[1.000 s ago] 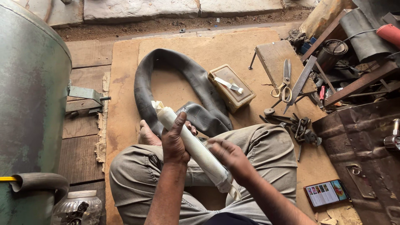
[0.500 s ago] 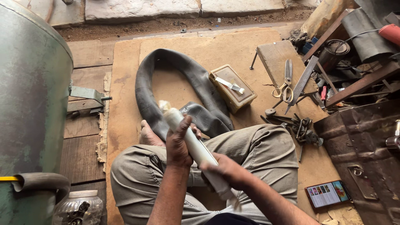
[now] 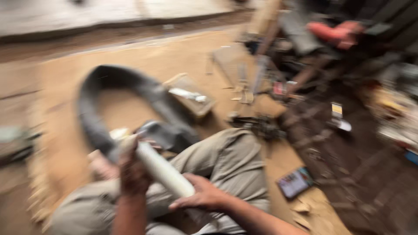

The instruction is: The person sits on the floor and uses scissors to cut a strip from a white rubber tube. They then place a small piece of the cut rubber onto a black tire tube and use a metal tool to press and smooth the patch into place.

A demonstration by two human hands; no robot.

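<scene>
I sit cross-legged on a board floor, and the frame is motion-blurred. My left hand [image 3: 133, 174] grips the upper part of a white ribbed tube [image 3: 163, 170] that slants across my lap. My right hand [image 3: 202, 196] closes around the tube's lower end. A black rubber inner tube [image 3: 117, 93] lies looped on the floor just beyond my knees, its near end folded close to the top of the white tube.
A small open box [image 3: 189, 96] with a metal tool in it lies beside the inner tube. Scissors and dark metal tools [image 3: 257, 124] lie to the right. A phone [image 3: 296, 182] rests by my right knee. Cluttered tools and a red object [image 3: 335, 32] fill the far right.
The camera has swung right and blurred; the green drum at left has left the view. Both hands still hold the white tube, my right hand lower on it.
</scene>
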